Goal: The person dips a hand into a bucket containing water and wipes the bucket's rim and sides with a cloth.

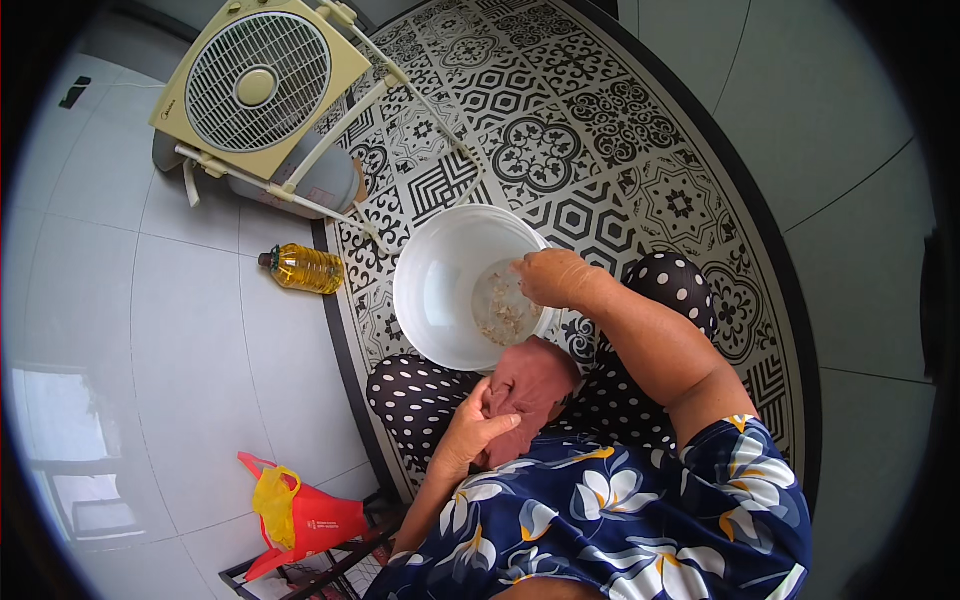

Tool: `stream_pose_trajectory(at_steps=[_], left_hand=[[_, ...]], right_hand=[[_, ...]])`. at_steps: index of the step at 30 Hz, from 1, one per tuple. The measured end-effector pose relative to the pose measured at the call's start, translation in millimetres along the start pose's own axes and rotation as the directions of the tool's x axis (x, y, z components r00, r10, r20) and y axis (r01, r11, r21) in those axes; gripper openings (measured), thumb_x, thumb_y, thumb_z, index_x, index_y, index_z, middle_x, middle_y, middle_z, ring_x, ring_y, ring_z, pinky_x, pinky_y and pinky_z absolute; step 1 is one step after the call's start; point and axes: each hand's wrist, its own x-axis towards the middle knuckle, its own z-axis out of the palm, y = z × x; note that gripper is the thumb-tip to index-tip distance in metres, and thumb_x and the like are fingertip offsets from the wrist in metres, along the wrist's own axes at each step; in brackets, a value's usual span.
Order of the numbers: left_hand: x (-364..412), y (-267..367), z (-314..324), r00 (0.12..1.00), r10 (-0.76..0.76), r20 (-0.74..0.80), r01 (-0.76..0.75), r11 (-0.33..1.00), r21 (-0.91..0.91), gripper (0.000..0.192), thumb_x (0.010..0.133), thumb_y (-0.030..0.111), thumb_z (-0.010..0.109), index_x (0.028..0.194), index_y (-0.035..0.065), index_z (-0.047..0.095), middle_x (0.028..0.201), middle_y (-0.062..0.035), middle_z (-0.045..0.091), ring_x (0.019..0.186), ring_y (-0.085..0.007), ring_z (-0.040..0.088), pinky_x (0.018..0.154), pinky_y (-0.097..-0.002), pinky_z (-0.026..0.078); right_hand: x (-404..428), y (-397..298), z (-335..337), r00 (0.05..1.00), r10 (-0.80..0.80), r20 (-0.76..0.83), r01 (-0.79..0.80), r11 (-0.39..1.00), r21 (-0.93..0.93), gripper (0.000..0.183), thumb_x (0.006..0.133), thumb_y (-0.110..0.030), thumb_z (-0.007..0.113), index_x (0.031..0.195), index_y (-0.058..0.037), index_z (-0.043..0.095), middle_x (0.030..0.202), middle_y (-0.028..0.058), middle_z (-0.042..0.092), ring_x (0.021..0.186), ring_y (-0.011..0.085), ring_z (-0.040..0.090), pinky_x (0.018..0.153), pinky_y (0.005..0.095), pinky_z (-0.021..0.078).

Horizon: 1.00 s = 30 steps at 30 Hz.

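Note:
A deep white plastic bucket (442,292) stands between my knees. Small pale-brown scraps (501,319) lie scattered over its bottom. My right hand (556,278) reaches over the bucket's right rim, its fingers curled inward above the scraps; whether they pinch something I cannot tell. Held in my left hand (469,431) is a crumpled dusty-red cloth or soft bag (531,379), with the thumb on top of it. That bundle rests in front of my lap, close to the bucket's near rim. Its inside is hidden.
A cream Midea box fan (256,88) on a tubular frame stands beyond the bucket, at upper left. A bottle of yellow oil (307,268) lies on the tiles. A red bag (326,521) with yellow plastic sits on a black rack (341,559). Patterned mat (536,154) spreads underneath.

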Motion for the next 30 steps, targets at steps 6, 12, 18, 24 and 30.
stream_pose_trajectory(at_steps=[6,12,18,24,30], left_hand=[[7.0,-27.1,-40.3,0.96,0.116,-0.256,-0.121,0.993,-0.001,0.061,0.073,-0.005,0.063,0.13,-0.0004,0.041,0.122,-0.0109,0.054,0.11,-0.0182,0.054,0.096,-0.0319,0.043],[-4.0,-16.7,-65.0,0.86,0.183,-0.476,-0.305,0.932,-0.193,0.056,0.073,-0.005,0.062,0.124,-0.0001,0.042,0.118,-0.0137,0.055,0.105,-0.0226,0.058,0.092,-0.0364,0.048],[-5.3,-22.3,-53.7,0.865,0.131,-0.485,-0.204,0.974,-0.1,0.05,0.074,-0.004,0.063,0.12,0.0014,0.045,0.113,-0.0119,0.057,0.102,-0.0222,0.059,0.09,-0.0362,0.049],[4.8,-20.5,-6.0,0.984,-0.13,-0.121,0.116,0.986,-0.12,0.055,0.076,0.001,0.066,0.126,0.0032,0.044,0.111,-0.0085,0.058,0.099,-0.017,0.059,0.087,-0.0302,0.048],[27.2,12.1,6.9,0.99,0.118,0.08,-0.12,0.992,0.027,0.054,0.076,0.006,0.068,0.125,0.0009,0.045,0.11,-0.0076,0.057,0.101,-0.0141,0.056,0.09,-0.0295,0.045]], right_hand=[[1.0,-5.2,-0.2,1.0,-0.003,-0.005,0.003,1.0,0.021,0.033,0.085,-0.018,0.051,0.115,-0.0039,0.059,0.106,0.0166,0.064,0.1,0.0322,0.062,0.087,0.0409,0.0476],[0.1,-4.8,-3.2,1.0,-0.003,0.011,0.002,1.0,0.017,0.033,0.085,-0.017,0.05,0.114,-0.0044,0.059,0.106,0.0163,0.064,0.1,0.0318,0.062,0.087,0.0409,0.048],[1.8,-7.9,-8.3,0.994,0.023,0.106,-0.026,0.999,0.034,0.041,0.086,-0.022,0.049,0.125,-0.0071,0.053,0.113,0.0176,0.06,0.105,0.0329,0.059,0.092,0.042,0.0441],[2.3,-5.3,-2.4,0.995,-0.003,0.095,0.0,1.0,0.031,0.042,0.087,-0.022,0.048,0.126,-0.0079,0.052,0.114,0.0173,0.06,0.105,0.033,0.059,0.092,0.0422,0.0441],[0.2,-3.4,-1.7,1.0,0.001,-0.023,0.001,0.998,0.063,0.032,0.087,-0.021,0.05,0.113,-0.0037,0.059,0.106,0.0176,0.064,0.101,0.0333,0.061,0.087,0.042,0.0477]])
